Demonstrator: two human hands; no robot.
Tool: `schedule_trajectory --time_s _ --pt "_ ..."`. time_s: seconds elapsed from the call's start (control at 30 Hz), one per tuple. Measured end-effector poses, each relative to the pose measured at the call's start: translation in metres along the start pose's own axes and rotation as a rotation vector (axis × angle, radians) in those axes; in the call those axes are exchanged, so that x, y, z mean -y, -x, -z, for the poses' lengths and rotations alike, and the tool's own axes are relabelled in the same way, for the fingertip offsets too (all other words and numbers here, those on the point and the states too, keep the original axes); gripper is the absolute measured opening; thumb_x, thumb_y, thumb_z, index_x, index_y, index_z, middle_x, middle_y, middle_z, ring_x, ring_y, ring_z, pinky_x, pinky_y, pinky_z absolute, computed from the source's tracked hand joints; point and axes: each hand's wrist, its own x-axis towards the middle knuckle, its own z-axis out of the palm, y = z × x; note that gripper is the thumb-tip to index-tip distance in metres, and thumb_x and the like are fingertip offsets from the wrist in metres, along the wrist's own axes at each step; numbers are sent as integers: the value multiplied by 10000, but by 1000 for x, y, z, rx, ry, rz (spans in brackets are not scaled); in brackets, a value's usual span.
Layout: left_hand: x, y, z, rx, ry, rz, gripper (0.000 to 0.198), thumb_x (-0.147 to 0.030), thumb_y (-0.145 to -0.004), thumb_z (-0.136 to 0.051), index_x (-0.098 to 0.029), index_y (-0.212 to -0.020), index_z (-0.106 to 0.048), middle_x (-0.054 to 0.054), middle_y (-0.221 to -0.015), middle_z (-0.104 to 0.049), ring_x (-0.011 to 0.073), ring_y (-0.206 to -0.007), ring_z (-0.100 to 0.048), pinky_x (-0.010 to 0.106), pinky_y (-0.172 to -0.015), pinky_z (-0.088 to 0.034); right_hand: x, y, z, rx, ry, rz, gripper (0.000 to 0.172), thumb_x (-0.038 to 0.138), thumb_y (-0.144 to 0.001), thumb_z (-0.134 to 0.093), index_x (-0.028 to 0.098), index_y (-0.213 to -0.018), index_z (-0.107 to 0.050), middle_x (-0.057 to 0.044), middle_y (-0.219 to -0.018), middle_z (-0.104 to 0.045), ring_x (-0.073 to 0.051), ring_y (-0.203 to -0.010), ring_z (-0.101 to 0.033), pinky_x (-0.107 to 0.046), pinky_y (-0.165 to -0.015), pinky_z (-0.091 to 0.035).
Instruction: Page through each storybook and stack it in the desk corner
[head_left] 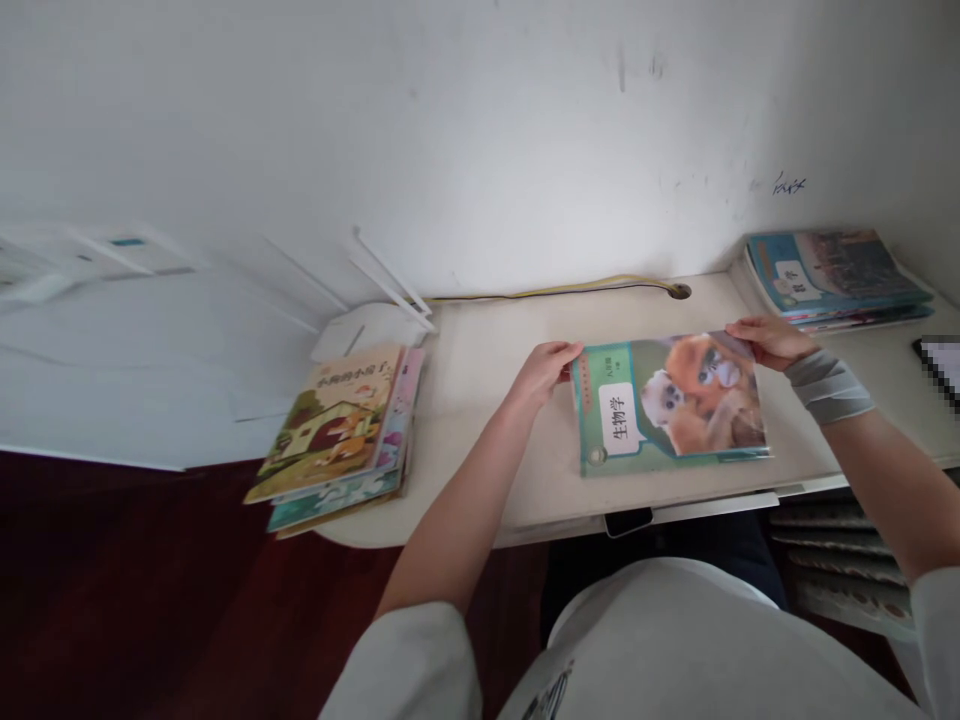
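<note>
A biology textbook (675,400) with golden monkeys on its green cover is held between my two hands, over the front half of a white desk (480,440). My left hand (551,368) pinches its upper left corner, with the thumb on top. The upper right corner is gripped by my right hand (772,342), whose wrist is wrapped in a grey band. I cannot tell whether another book lies beneath it. Beyond my right hand, a stack of textbooks (840,275) sits at the desk's back right. To the left lies a pile of picture books (334,430).
A white router (367,328) with upright antennas stands behind the picture books. A yellow cable (540,291) runs along the wall to a round hole (679,291) in the desk. A dark-edged device (941,365), partly blurred out, is at the right edge.
</note>
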Motion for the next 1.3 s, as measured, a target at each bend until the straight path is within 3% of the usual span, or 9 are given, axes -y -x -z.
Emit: schedule_trajectory --time_s 0.1,0.2,0.37,0.5,0.6,0.73,0.87,1.07,1.3 --pt "3 -8 -7 -45 -315 14 350 -446 -766 -539 -178 -541 -531 37 -598 -578 200 -681 -588 299 -636 -422 -15 -10 -12 -138 142 -73 363 502 -610 -708 177 -545 -560 38 -441 -483 -96 -446 -424 -249 -443 -331" --pt "0 -10 -14 -76 -463 12 208 -331 -761 -586 -178 -619 -580 73 -755 -622 249 -838 -596 335 -738 -421 -24 -19 -18 -209 398 -63 295 406 -632 -697 168 -507 -575 39 -401 -464 -94 -433 -414 -248 -435 -301" --pt "-19 -5 -41 -75 -874 -295 208 -238 -862 -455 -201 -943 -643 112 -1092 -610 257 -1052 -536 386 -896 -390 -23 -25 -16 -198 615 -4 244 365 -687 -621 183 -527 -592 19 -448 -523 -115 -471 -481 -253 -491 -366" --pt "-36 -11 -75 113 -754 -473 284 -253 -887 -408 -194 -858 -684 95 -936 -657 218 -901 -585 343 -842 -414 -26 -24 -15 -208 588 56 240 394 -674 -606 190 -549 -600 5 -500 -560 -141 -529 -520 -269 -539 -396" --pt "-43 -22 -91 115 -624 -467 253 -248 -856 -454 -182 -800 -692 92 -866 -657 207 -816 -592 325 -791 -426 -32 -22 -14 -244 521 117 271 436 -689 -579 178 -628 -637 1 -546 -592 -144 -553 -530 -270 -552 -408" --pt "-46 -38 -92 206 -533 -418 214 -264 -815 -519 -188 -696 -680 57 -757 -665 198 -751 -593 299 -729 -425 -34 -19 -14 -250 647 179 308 435 -741 -540 165 -700 -682 -29 -631 -643 -167 -622 -571 -287 -607 -435" --pt "-47 -50 -90 273 -568 -377 210 -268 -784 -560 -180 -630 -672 41 -659 -655 197 -677 -600 289 -673 -422 -22 -16 -29 -323 927 311 290 311 -816 -484 161 -911 -713 -113 -966 -682 -236 -869 -621 -346 -783 -462" --pt "-49 -37 -99 187 -648 -340 191 -221 -818 -516 -153 -881 -684 124 -925 -677 254 -874 -609 352 -782 -438 -7 -10 -81 64 1158 665 454 351 -939 -311 88 -1212 -562 -162 -1255 -577 -250 -1168 -522 -378 -996 -371" --pt "-23 9 -111 60 -888 -491 412 -184 -917 -302 -104 -1245 -538 159 -1357 -489 282 -1334 -325 466 -1092 -212 -20 3 -99 105 1283 662 902 696 -846 -219 -29 -1362 -364 -266 -1404 -388 -352 -1339 -306 -487 -1089 -208"
